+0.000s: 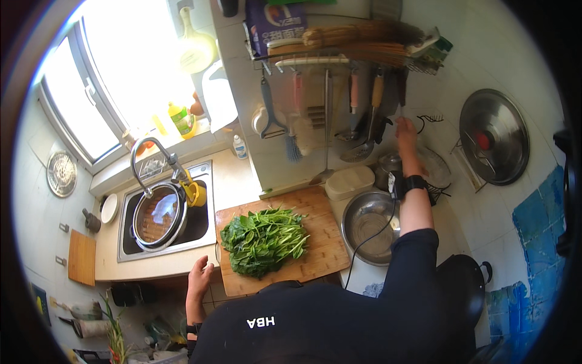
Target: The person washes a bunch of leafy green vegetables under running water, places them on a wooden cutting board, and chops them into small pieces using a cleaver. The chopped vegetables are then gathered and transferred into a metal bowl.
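A heap of chopped leafy greens with pale green stems [266,241] lies on a wooden cutting board [318,223] in front of me. My left hand [200,276] is empty at the board's near left side, its fingers loosely apart. Up at the utensil rack, my right hand [407,134] is raised with its fingers at the lower end of a dark-handled utensil [402,88]. Whether the fingers close on that utensil is unclear. Beneath my right forearm sits a stainless steel bowl [368,230], partly covered by the arm.
A slotted skimmer [361,152] and a spatula [323,176] hang near my right hand. A lidded beige box [350,182] stands behind the bowl. At left, a glass-lidded pot [159,216] sits in the sink [209,218]. A large pot lid [494,136] is on the right wall.
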Demonstrator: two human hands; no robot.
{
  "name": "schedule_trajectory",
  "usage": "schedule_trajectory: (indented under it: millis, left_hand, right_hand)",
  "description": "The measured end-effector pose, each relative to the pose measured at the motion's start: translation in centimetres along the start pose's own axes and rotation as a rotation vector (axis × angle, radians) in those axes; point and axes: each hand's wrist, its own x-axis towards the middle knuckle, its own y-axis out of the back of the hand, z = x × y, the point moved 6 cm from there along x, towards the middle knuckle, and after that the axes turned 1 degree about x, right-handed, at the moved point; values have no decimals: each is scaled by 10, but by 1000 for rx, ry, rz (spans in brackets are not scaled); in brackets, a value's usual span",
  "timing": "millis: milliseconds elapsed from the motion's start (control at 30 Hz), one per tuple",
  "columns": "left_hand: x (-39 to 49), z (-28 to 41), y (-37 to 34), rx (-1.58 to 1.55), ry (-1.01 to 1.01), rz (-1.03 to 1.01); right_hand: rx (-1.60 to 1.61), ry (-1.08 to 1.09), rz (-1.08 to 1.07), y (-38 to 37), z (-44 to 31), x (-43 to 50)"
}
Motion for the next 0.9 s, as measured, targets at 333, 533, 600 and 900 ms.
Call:
schedule_trajectory:
  millis: [333,533,600,900]
  left_hand:
    - [15,15,-16,4,-47,-85]
    - [31,16,-27,11,-117,-132]
    - [34,14,-29,-3,-114,-138]
    - [21,9,-17,31,-62,-126]
  right_hand:
    - [367,-89,-27,-22,-58,-92]
    - [70,131,-211,-111,-93,-169]
    - [48,149,-205,-136,-100,-175]
    - [-46,189,-106,-183,-111,-174]
